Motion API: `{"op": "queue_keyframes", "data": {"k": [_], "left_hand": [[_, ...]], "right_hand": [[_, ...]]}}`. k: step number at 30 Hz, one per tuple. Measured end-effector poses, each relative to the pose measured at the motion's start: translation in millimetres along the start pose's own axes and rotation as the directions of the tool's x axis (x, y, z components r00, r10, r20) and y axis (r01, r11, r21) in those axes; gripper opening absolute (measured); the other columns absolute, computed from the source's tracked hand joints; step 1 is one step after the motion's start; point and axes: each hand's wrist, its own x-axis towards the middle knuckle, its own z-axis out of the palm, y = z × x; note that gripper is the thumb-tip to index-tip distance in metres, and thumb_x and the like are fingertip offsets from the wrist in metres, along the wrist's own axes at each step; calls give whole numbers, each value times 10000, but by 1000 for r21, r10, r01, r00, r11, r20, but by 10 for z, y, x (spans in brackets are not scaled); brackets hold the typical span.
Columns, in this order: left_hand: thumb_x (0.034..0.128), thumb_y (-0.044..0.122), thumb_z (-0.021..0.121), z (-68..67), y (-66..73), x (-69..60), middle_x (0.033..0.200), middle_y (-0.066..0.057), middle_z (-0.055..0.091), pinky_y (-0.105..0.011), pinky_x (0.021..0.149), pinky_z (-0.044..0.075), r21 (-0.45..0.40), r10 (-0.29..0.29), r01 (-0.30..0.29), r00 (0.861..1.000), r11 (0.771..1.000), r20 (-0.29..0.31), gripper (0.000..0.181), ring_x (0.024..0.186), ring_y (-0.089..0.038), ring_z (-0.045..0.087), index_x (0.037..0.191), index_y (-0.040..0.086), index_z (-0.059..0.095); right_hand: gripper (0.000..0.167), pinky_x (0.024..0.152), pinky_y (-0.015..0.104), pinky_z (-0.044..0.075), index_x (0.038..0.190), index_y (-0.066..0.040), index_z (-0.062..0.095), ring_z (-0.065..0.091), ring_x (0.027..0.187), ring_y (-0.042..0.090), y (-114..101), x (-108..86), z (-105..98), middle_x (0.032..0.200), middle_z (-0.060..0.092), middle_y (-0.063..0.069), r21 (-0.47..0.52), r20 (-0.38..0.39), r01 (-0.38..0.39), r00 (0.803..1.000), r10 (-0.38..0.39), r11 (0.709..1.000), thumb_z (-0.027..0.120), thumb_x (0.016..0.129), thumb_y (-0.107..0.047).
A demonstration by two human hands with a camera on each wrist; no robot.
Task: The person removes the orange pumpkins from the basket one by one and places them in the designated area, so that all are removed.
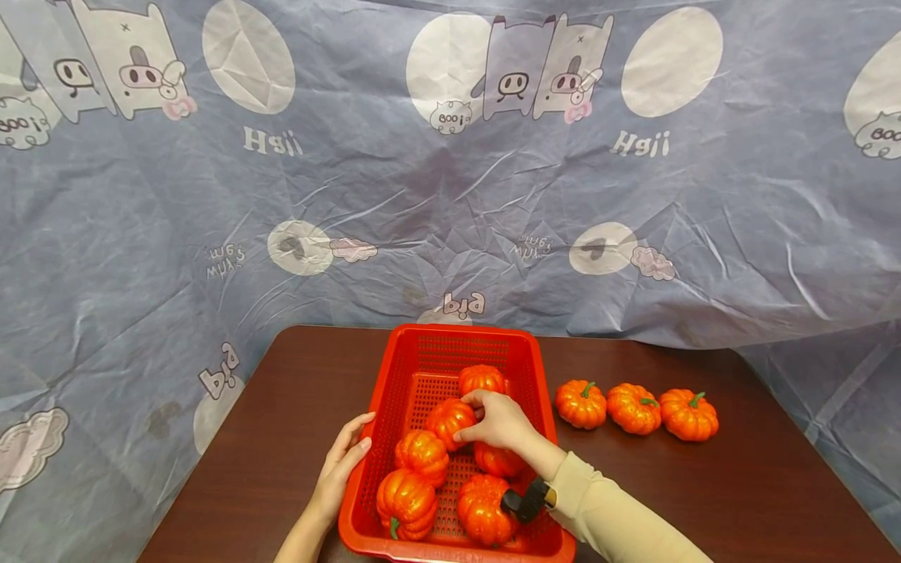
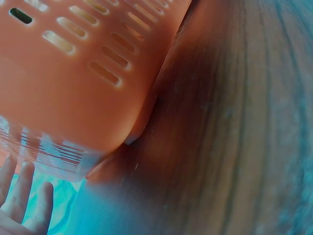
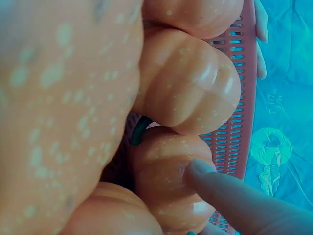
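Observation:
A red plastic basket [image 1: 464,551] holds several orange pumpkins. My right hand [image 1: 496,422] reaches inside and grips one pumpkin [image 1: 449,422] near the basket's middle, thumb and fingers around its sides; in the right wrist view a finger [image 3: 220,193] presses on that pumpkin [image 3: 168,166], whose far side is hidden. My left hand [image 1: 336,473] rests against the basket's left side with fingers nearly straight. In the left wrist view, my left hand's fingers [image 2: 24,200] lie beside the basket wall [image 2: 88,103].
Three pumpkins stand in a row on the brown table [image 1: 281,407], right of the basket: one [image 1: 580,404] close to its rim, another [image 1: 633,408] in the middle and the last [image 1: 689,415] farthest right. A grey-blue printed cloth [image 1: 436,195] hangs behind the table.

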Motion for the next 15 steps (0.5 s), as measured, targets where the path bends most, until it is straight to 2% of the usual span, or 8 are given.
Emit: {"op": "queue_keyframes", "data": {"k": [4,9,15], "left_hand": [[974,112,430,4,1,6,1422,-168,363,-199,942,377,-23,4,-4,1000,1000,4,382,1255,-59,374,1350,45,426],[974,116,431,4,4,9,1428,-158,360,-190,949,364,-15,1,-1,1000,1000,3,382,1269,-45,355,1350,50,428],[973,119,432,-1,5,-2,1428,-141,361,-184,948,356,10,-5,5,1000,1000,-4,380,1274,-43,344,1349,65,437]], "right_hand": [[565,721,316,487,1115,-49,645,632,839,186,-3,-3,-32,986,654,34,43,-3,-15,1000,15,999,863,636,-252],[569,725,324,506,1149,-23,625,637,888,211,-25,-16,-77,1008,652,56,152,-27,-66,997,71,986,848,663,-217],[570,855,395,482,1178,-2,602,611,1017,271,-39,-26,-112,1091,645,114,206,-26,-68,997,75,976,831,695,-201]]}}
